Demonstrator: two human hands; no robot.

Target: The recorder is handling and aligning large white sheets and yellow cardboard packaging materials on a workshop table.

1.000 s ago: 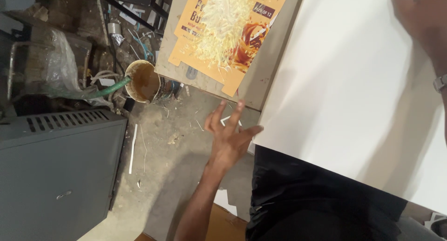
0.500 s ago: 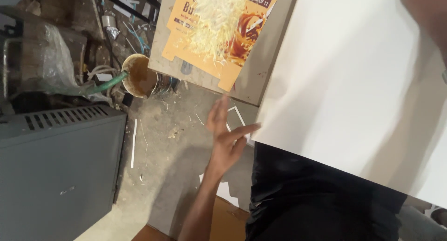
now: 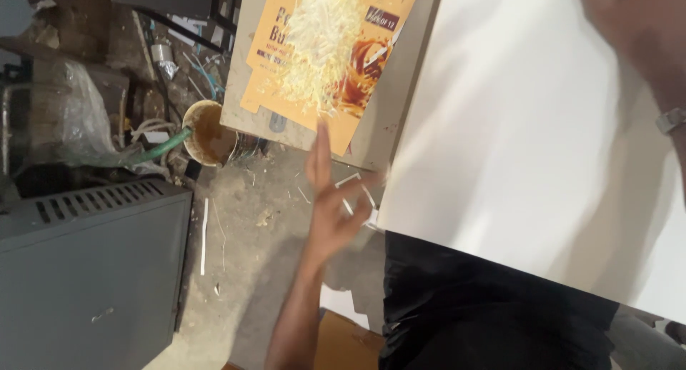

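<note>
Both hands spread beside white sheet [image 3: 529,134]

My right hand [image 3: 636,27] is blurred, cut off at one o'clock; the white sheet [image 3: 529,148] runs off at three o'clock.

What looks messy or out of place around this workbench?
A heap of pale shreds lies on the flattened orange carton, and paper strips litter the floor below the left hand. A dirty bucket sits among clutter.

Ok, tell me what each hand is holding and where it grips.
The left hand is open with fingers spread, touching the near edge of the big white sheet without a clear grip. The right hand lies blurred on the sheet's top; no grip shows.
</note>
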